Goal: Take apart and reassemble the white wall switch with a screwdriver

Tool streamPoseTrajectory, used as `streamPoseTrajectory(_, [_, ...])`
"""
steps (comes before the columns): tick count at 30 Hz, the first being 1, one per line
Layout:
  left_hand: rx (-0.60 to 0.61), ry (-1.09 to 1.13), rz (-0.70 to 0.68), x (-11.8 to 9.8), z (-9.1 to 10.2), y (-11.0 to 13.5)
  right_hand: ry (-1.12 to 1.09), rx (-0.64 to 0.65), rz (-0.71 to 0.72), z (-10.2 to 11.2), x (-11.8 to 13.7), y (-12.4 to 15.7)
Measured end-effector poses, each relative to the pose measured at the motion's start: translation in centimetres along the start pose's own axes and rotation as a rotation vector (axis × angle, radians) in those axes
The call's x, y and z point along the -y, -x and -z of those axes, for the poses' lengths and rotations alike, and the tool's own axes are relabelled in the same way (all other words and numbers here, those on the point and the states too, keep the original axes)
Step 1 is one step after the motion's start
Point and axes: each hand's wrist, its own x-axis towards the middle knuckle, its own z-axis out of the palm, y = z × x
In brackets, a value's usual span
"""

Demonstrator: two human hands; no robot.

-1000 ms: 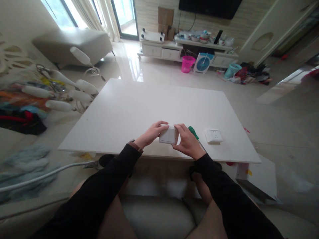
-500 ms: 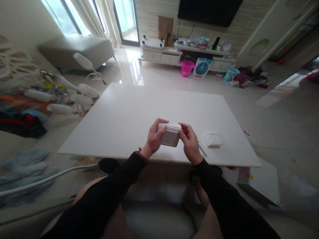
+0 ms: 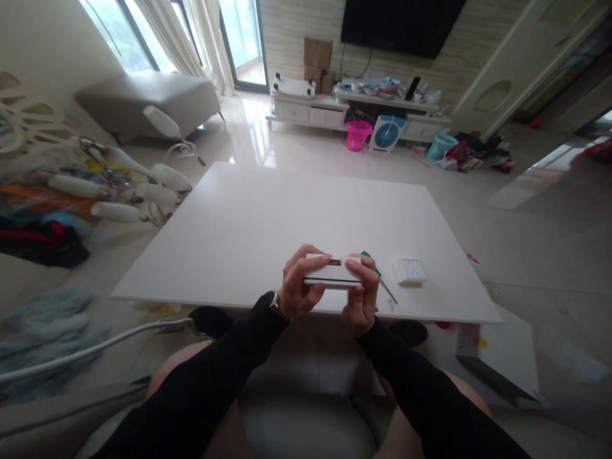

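Observation:
A white wall switch on its box is tilted edge-on above the near side of the white table. A dark seam runs along it, and a small brownish opening shows in its side. My left hand grips its left end, thumb below and fingers above. Around the right end my right hand is closed. Beyond my right hand lies a screwdriver with a green handle, partly hidden by the fingers. A white wall socket rests on the table to the right.
At left, a lamp with white shades reaches close to the table's edge. A white panel leans low at the right. Across the floor are a pink basket, a blue fan and a TV cabinet.
The switch has been turned from its face toward me to edge-on and brought slightly nearer. Both hands shifted their grip on it, and the screwdriver's green handle shows more.

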Motion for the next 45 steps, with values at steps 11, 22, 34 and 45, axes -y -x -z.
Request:
streamPoseTrajectory(11, [0.143,0.053,-0.067,-2.1,1.9,-1.3,0.05,0.034,0.079,0.5,1.1,0.3])
streamPoseTrajectory(22, [0.119,0.021,-0.132,-2.1,1.6,-1.4,-0.027,0.017,0.097,0.3,1.0,0.5])
streamPoseTrajectory(34, [0.104,0.045,-0.084,-1.8,1.6,-0.8,-0.075,-0.005,0.114,0.2,1.0,0.3])
streamPoseTrajectory(45, [-0.13,0.078,0.748,-1.4,-1.5,-0.7,0.001,-0.031,-0.37,-0.4,0.2,-0.7])
